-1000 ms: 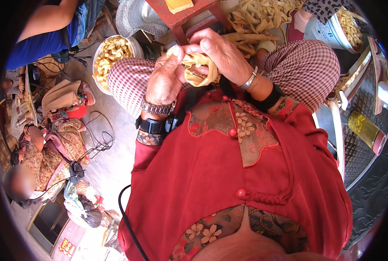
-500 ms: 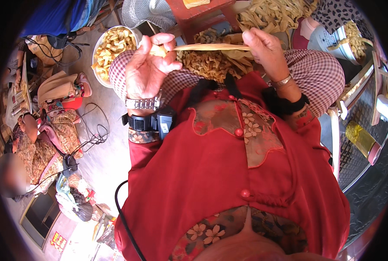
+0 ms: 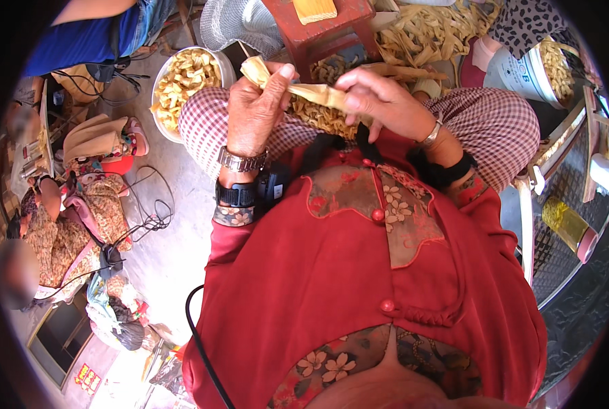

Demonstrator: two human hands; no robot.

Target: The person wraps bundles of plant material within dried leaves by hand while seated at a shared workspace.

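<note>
A pale yellow strip of what looks like dry corn husk (image 3: 311,91) stretches between my hands above my lap. My left hand (image 3: 251,116) is closed on its left part, the thumb pressing it; a folded, wider end (image 3: 255,70) sticks out past the fingers. At the strip's right end, the thumb and fingers of my right hand (image 3: 394,108) grip it, partly covering that end. Below the strip, between my checked trouser legs, lies a heap of twisted husk pieces (image 3: 321,117), partly hidden by my hands.
At left stands a white bucket (image 3: 228,69) of folded yellow pieces. A red stool (image 3: 284,26) bears a yellow block (image 3: 315,9). Loose husks (image 3: 441,34) lie beyond. Another filled bucket (image 3: 523,73) and a bottle (image 3: 569,228) are right; a seated person (image 3: 66,232) and cables (image 3: 156,204) left.
My hands have come closer together, the right one moving left and down. My left hand has turned from palm up to back up, and the strip's span between the hands is shorter.
</note>
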